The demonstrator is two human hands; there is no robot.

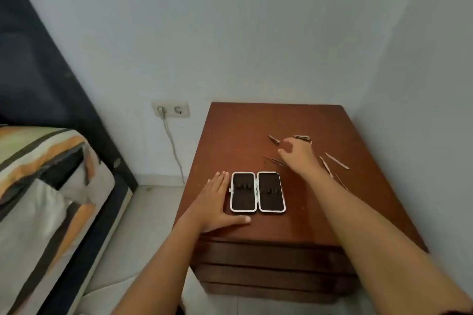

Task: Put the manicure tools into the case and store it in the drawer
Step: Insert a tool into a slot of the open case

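Note:
A manicure case (258,192) lies spread open and flat near the front of the wooden nightstand (307,222), showing two dark halves with white rims. My left hand (217,202) rests flat on the wood, touching the case's left edge. Behind the case my right hand (297,155) hovers with fingers apart and holds nothing. Several metal tools lie around it: a small clipper (273,139), a second clipper (302,137) by the fingertips, tweezers (274,160), and thin sticks (336,160) to the right.
The nightstand's drawer fronts (271,268) below the top are shut. A bed with striped bedding (46,186) stands to the left across a strip of tiled floor. A wall socket with a plugged cable (171,109) is on the back wall. Walls close in behind and to the right.

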